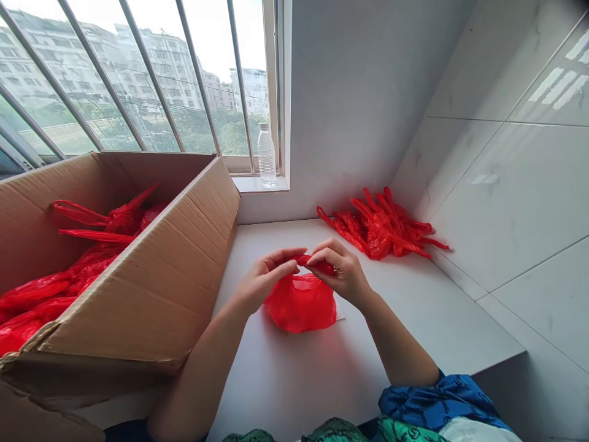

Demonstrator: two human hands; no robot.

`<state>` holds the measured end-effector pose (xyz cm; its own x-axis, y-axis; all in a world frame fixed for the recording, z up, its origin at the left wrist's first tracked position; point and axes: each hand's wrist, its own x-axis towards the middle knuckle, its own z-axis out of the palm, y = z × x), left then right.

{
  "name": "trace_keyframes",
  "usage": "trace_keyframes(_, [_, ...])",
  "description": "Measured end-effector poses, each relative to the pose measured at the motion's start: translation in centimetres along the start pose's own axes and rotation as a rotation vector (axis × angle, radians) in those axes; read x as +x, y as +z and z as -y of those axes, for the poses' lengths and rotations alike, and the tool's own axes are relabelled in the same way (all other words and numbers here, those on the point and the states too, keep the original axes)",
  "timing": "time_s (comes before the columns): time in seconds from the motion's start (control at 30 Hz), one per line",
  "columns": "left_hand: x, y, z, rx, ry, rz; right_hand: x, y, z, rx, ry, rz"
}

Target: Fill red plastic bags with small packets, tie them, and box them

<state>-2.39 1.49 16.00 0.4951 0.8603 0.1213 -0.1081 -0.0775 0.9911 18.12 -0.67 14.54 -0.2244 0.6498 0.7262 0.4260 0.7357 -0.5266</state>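
A red plastic bag rests on the white counter in front of me, its body rounded and its handles raised. My left hand pinches one side of the gathered handles between thumb and fingers. From the other side, my right hand grips the red handles too, fingers curled, a ring on one finger. Both hands meet just above the bag's opening. A pale flat corner shows from under the bag's right edge; what it belongs to is hidden.
On the left stands an open cardboard box with red plastic bags inside. A pile of red bags lies at the counter's back right, against the wall. A clear plastic bottle stands on the sill by the barred window.
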Motion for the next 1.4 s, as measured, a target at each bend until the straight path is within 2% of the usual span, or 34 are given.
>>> trace_keyframes(0.17, [0.1, -0.2, 0.6, -0.156, -0.028, -0.102, -1.5, -0.4, 0.0, -0.072, -0.053, -0.028])
trace_keyframes(0.27, [0.5, -1.2, 1.2, -0.216, 0.044, -0.284, -2.9, -1.6, -0.6, -0.041, -0.065, -0.087])
trace_keyframes(0.37, [0.9, -2.6, 1.7, -0.274, 0.1, -0.428, -4.2, -3.0, -1.2, -0.058, 0.007, -0.184])
trace_keyframes(0.43, [0.9, -2.9, 2.0, -0.291, 0.058, -0.41, -4.6, -3.2, -1.4, -0.111, 0.057, -0.19])
trace_keyframes(0.53, [0.9, -2.1, 2.4, -0.311, -0.017, -0.342, -4.4, -2.0, -1.0, -0.219, 0.075, -0.127])
trace_keyframes(0.63, [0.6, -0.9, 2.4, -0.327, -0.051, -0.305, -3.7, -0.2, -0.3, -0.399, 0.0, -0.147])
trace_keyframes(0.73, [0.2, -0.5, 2.2, -0.288, -0.063, -0.271, -3.1, 0.5, 0.1, -0.578, -0.131, -0.174])
trace_keyframes(0.83, [0.0, -1.0, 2.3, -0.185, -0.01, -0.308, -3.2, -0.4, 0.2, -0.676, -0.204, -0.153])
trace_keyframes(0.9, [0.2, -2.0, 2.7, -0.116, 0.082, -0.399, -3.8, -1.4, -0.1, -0.674, -0.185, -0.131])
trace_keyframes(1.03, [1.1, -4.7, 4.6, -0.093, 0.216, -0.595, -6.4, -3.8, -1.2, -0.515, 0.006, 0.0])
trace_keyframes(1.13, [1.9, -6.1, 6.6, -0.123, 0.251, -0.699, -8.6, -5.0, -2.1, -0.31, 0.258, 0.095])
trace_keyframes(1.2, [1.9, -6.2, 7.9, -0.134, 0.249, -0.746, -9.8, -5.3, -2.7, -0.165, 0.434, 0.134])
trace_keyframes(1.33, [0.0, -5.6, 10.0, -0.107, 0.177, -0.737, -11.4, -5.6, -4.7, 0.135, 0.682, 0.202])
trace_keyframes(1.4, [-1.7, -5.5, 10.6, -0.005, 0.065, -0.681, -12.0, -5.7, -5.6, 0.131, 0.749, 0.186])
